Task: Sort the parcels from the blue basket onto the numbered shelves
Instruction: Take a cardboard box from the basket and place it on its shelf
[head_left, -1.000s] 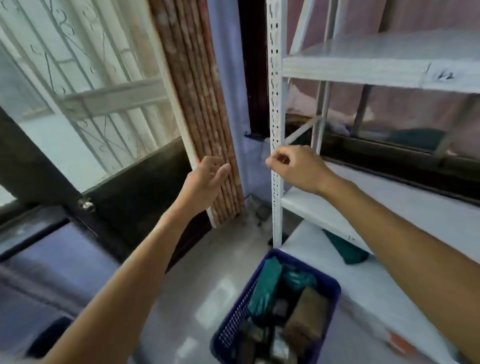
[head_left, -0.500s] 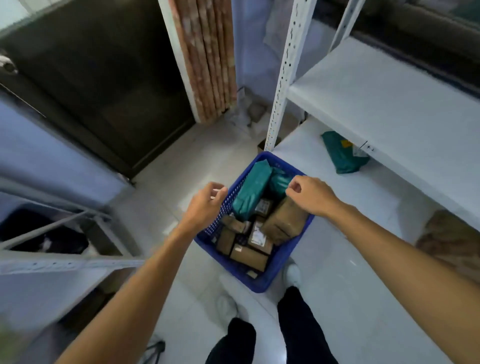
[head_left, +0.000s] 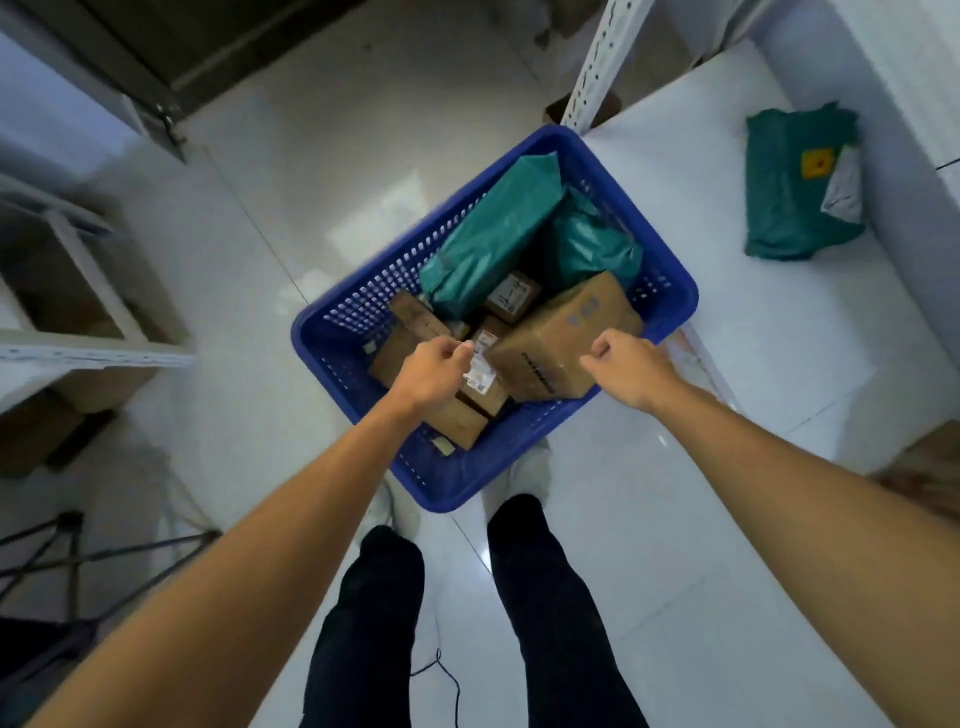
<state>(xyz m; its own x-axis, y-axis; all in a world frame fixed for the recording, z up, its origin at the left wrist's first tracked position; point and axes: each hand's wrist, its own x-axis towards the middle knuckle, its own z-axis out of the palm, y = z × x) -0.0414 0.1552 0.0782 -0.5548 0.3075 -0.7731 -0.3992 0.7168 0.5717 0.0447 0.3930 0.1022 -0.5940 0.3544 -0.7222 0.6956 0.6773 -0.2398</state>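
Now | left hand (head_left: 434, 371) curled, empty | right hand (head_left: 626, 373) curled, empty | above blue basket (head_left: 451, 496)

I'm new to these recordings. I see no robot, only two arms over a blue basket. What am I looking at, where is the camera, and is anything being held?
There is no machine here. A person works bare-handed, and the only camera sits on their head looking down, so the arms enter from below and the legs show at the bottom. The blue basket stands on the floor, filled with brown boxes and two green bagged parcels. Another green parcel lies on the low white shelf to the right. The right hand is curled above the large brown box, with nothing visible in it. The left hand has its fingertips at a small labelled box; I cannot tell whether it pinches it.
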